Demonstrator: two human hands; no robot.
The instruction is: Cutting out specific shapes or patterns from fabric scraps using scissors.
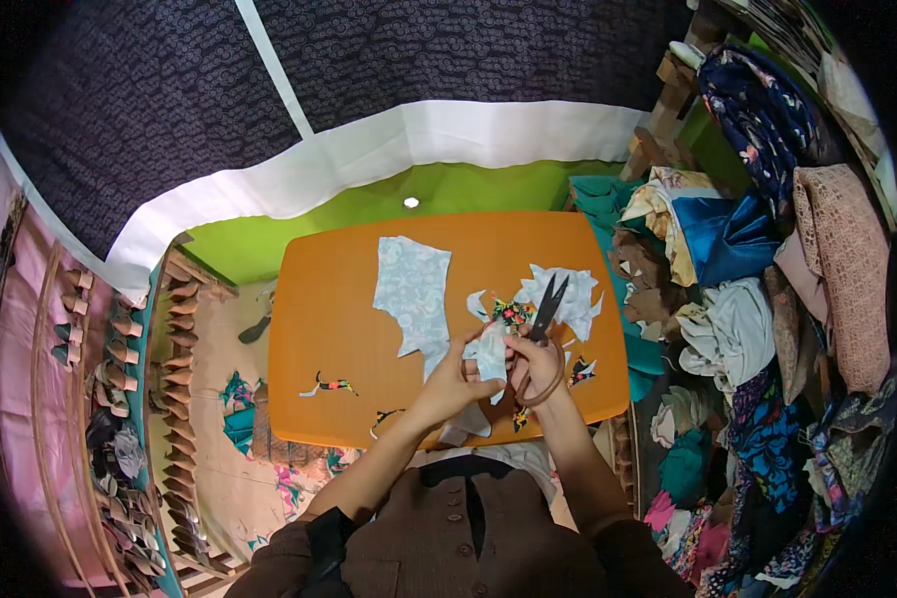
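My left hand (450, 387) pinches a small pale cloth piece (487, 351) over the near right part of the orange table (329, 269). My right hand (537, 365) is closed round a pair of dark scissors (548, 311), its blades pointing up and away, slightly parted. The right fingers are also close to the pale cloth; whether they grip it I cannot tell. Just beyond the hands lies a black floral scrap (511, 313). A larger pale blue patterned cloth (412, 284) is spread flat to the left of them, and white jagged scraps (568, 299) lie to the right.
Small black floral trimmings (334, 385) are scattered on the table. Heaped fabrics (728, 329) crowd the right side. Racks of shoe-shaped forms (179, 379) line the left. A dark patterned curtain with a white border (488, 132) hangs beyond the table, before a green wall.
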